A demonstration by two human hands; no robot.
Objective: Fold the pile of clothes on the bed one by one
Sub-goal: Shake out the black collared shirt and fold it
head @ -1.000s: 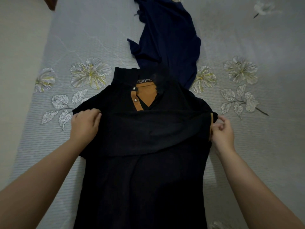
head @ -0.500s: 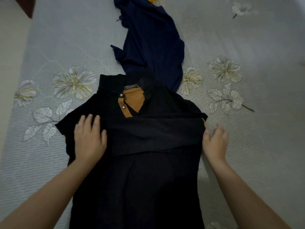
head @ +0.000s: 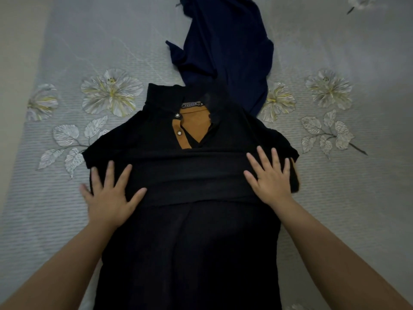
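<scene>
- Two hands flat on a black polo shirt (head: 190, 253), fingers straight and spread, gripping nothing.
- Left hand (head: 109, 198): palm down on the shirt's left side, just under the left sleeve; its outermost finger hangs off the fabric edge onto the bed (head: 44, 220).
- Right hand (head: 270, 177): palm down on the shirt's right side, fingertips up at the right sleeve.
- Shirt lies face up, lengthwise, between and under both hands; the lower body runs back between the forearms and out of view at the near edge.
- Between the hands: a band of black fabric crosses the chest, its lower edge visible just nearer than the palms.
- Just beyond the hands: open collar, tan inner lining (head: 196, 126), two small buttons on the tan placket, neck label (text too small to read).
- Further beyond the collar: dark navy garment (head: 225, 50), crumpled, its near end touching or tucked under the collar; cannot tell which.
- Bed cover is grey, striped, with printed flowers and leaves (head: 111, 92) on both sides beyond the hands.
</scene>
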